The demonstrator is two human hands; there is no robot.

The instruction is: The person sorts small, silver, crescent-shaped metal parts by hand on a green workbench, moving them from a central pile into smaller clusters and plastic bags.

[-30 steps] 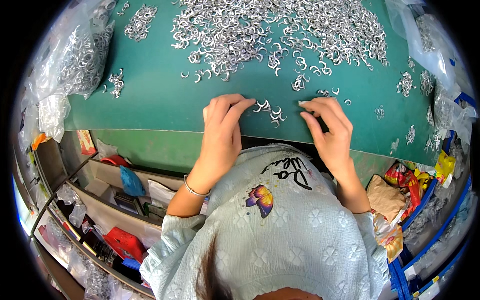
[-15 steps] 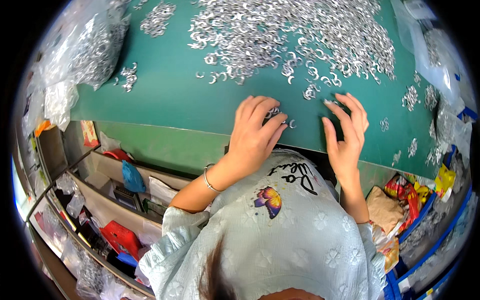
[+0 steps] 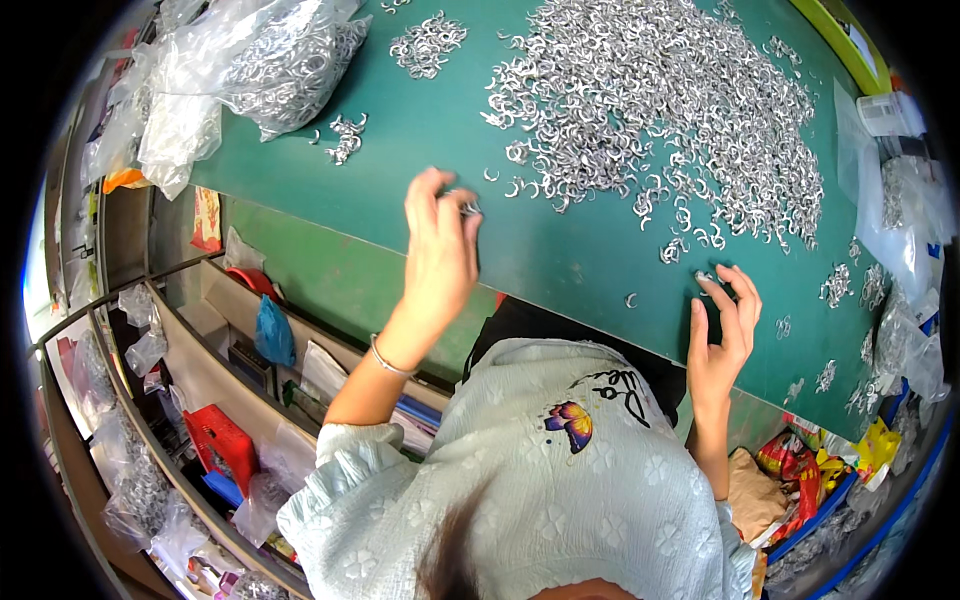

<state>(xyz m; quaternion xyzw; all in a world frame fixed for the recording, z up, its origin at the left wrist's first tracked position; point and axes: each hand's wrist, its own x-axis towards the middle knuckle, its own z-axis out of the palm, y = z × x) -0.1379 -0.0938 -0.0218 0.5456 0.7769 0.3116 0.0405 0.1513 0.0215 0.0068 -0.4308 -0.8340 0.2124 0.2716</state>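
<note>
1. Left hand (image 3: 440,245): raised at the near side of the green table (image 3: 560,250), fingers bent, thumb drawn in toward them. A few silver crescent pieces (image 3: 470,209) show pinched between thumb and fingers; their exact count cannot be told.
2. Left wrist: fitted with a thin bracelet (image 3: 385,360).
3. Right hand (image 3: 722,335): fingers spread and slightly curved, thumb apart from the index finger. Small metal shows at the index fingertip; whether it is touched cannot be told.
4. Between the hands, nearer the right: a single crescent (image 3: 630,300) lying on the table.
5. Just beyond the right fingertips: a small cluster (image 3: 673,250) of like pieces.
6. Beyond both hands, rightward of the left: the large pile (image 3: 650,110) of crescents, loosely spread at its near edge.
7. Beyond the left hand and to its left: a clear plastic bag (image 3: 285,85) filled with similar metal parts; a small heap (image 3: 347,140) lies between bag and hand.
8. Right of the right hand: further small groups (image 3: 836,286) of metal parts.
9. Left of the left forearm, below table level: a blue bag (image 3: 273,330) and a red object (image 3: 220,450).
</note>
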